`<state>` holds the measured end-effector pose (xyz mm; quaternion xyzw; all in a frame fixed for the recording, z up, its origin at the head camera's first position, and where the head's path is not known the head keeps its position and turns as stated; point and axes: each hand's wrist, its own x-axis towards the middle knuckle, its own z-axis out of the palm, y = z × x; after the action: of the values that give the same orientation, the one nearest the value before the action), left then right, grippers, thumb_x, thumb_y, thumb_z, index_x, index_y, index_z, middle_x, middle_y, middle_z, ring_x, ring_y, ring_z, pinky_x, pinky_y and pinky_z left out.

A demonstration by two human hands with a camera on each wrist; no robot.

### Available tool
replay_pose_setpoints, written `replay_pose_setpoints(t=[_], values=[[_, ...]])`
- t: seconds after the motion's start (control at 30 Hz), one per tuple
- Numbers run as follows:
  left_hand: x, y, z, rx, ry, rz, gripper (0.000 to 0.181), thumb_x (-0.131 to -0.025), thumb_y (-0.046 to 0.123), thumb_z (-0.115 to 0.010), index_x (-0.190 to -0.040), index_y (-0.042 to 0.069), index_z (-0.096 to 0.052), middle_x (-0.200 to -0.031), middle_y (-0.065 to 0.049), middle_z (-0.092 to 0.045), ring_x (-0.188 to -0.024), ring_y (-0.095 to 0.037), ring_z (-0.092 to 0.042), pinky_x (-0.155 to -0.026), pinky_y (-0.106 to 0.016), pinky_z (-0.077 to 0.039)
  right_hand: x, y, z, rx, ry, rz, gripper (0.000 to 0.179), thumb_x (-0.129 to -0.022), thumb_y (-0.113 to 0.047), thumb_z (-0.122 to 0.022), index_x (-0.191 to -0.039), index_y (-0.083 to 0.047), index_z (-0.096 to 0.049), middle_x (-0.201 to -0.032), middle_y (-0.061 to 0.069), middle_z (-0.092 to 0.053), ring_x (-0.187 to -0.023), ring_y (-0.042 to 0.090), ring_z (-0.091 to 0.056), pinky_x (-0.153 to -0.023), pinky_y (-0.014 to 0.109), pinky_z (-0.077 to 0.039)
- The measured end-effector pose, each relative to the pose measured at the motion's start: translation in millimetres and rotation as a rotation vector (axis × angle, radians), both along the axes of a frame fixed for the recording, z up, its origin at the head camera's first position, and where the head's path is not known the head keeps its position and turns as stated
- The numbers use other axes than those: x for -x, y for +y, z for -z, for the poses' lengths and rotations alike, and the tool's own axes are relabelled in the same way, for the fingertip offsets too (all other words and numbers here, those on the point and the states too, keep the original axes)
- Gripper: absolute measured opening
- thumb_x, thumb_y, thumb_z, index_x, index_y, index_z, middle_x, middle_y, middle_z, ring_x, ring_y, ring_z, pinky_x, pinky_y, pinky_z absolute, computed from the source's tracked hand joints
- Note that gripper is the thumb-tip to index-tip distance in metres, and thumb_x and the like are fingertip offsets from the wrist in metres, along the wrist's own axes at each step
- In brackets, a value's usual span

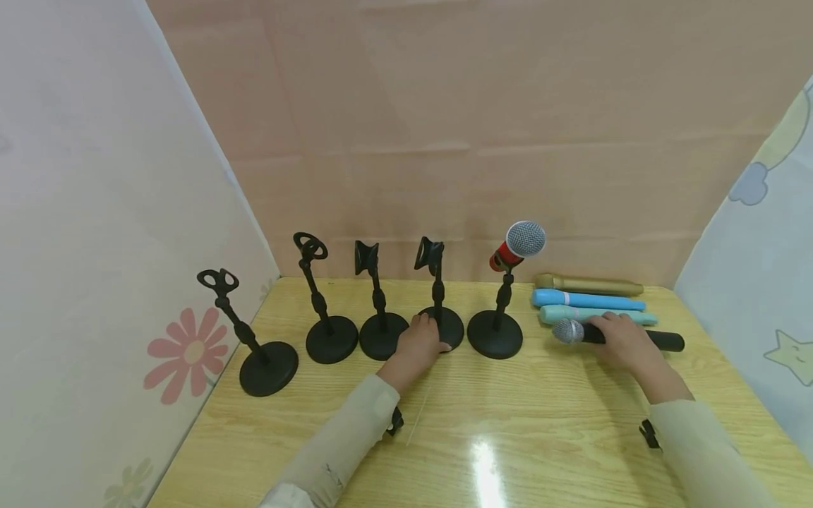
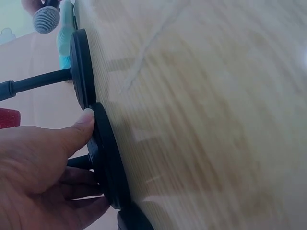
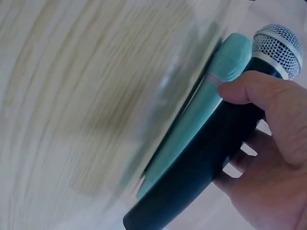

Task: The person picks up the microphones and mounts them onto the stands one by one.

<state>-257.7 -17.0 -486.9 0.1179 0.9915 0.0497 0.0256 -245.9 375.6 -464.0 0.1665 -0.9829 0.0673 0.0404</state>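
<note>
My left hand [image 1: 416, 351] grips the round base of a black tabletop microphone stand [image 1: 452, 330]. In the left wrist view its thumb lies on the rim of the base [image 2: 109, 158], with the other fingers bent near the pole. A black microphone [image 1: 663, 341] with a silver mesh head is held in my right hand [image 1: 630, 347]. The right wrist view shows the thumb across the black microphone's body [image 3: 192, 158] just below the head, fingers behind it. This microphone overlaps a mint-green microphone [image 1: 552, 315] lying on the table.
Left of the gripped stand are more bare black stands [image 1: 382, 337], [image 1: 332, 340], [image 1: 269, 369]. To its right, another stand [image 1: 495, 335] carries a red microphone [image 1: 508, 255]. Blue [image 1: 591, 300] and gold [image 1: 591, 284] microphones lie behind the mint-green one. Walls enclose the wooden table [image 1: 540, 430].
</note>
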Motion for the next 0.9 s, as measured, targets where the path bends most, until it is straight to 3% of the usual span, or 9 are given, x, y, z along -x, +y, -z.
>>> replay_pose_setpoints(t=[0.27,0.5,0.77,0.9], values=[[-3.0,-4.2,-3.3,-0.029,-0.036,0.028,0.072,-0.093,0.055,-0.066,-0.138,-0.001,-0.057,-0.137,-0.015,-0.057,-0.131,-0.028,-0.051,-0.092,-0.037,-0.057,-4.3,-16.0,-8.4,0.091,-0.057,-0.009,0.052,-0.089,-0.014,-0.076,-0.134,0.002,-0.055,-0.120,0.032,-0.056,-0.107,0.053,-0.056,-0.084,0.066,-0.048],[-8.2,-8.5,-1.9,-0.052,-0.017,0.063,0.072,-0.091,0.052,-0.070,-0.137,-0.002,-0.057,-0.135,-0.015,-0.059,-0.127,-0.028,-0.054,-0.096,-0.036,-0.055,-5.5,-27.7,-13.7,0.163,-0.086,0.002,0.055,-0.094,-0.023,-0.071,-0.140,-0.001,-0.049,-0.123,0.033,-0.056,-0.101,0.046,-0.061,-0.076,0.060,-0.051],[-15.8,-16.5,-7.9,-0.011,-0.009,0.154,0.074,-0.088,0.055,-0.072,-0.137,0.000,-0.058,-0.136,-0.012,-0.060,-0.126,-0.026,-0.056,-0.099,-0.034,-0.053,-10.6,-49.3,-23.3,0.275,-0.058,-0.002,0.042,-0.093,-0.023,-0.073,-0.123,-0.003,-0.053,-0.099,0.018,-0.066,-0.075,0.026,-0.057,-0.062,0.040,-0.046],[-19.4,-20.6,-10.2,-0.003,-0.031,0.215,0.074,-0.087,0.055,-0.072,-0.138,0.003,-0.059,-0.139,-0.010,-0.059,-0.127,-0.025,-0.056,-0.101,-0.033,-0.052,-13.8,-55.9,-26.1,0.300,-0.083,0.005,0.031,-0.092,-0.022,-0.074,-0.111,-0.004,-0.057,-0.091,0.010,-0.065,-0.073,0.023,-0.055,-0.062,0.037,-0.045]])
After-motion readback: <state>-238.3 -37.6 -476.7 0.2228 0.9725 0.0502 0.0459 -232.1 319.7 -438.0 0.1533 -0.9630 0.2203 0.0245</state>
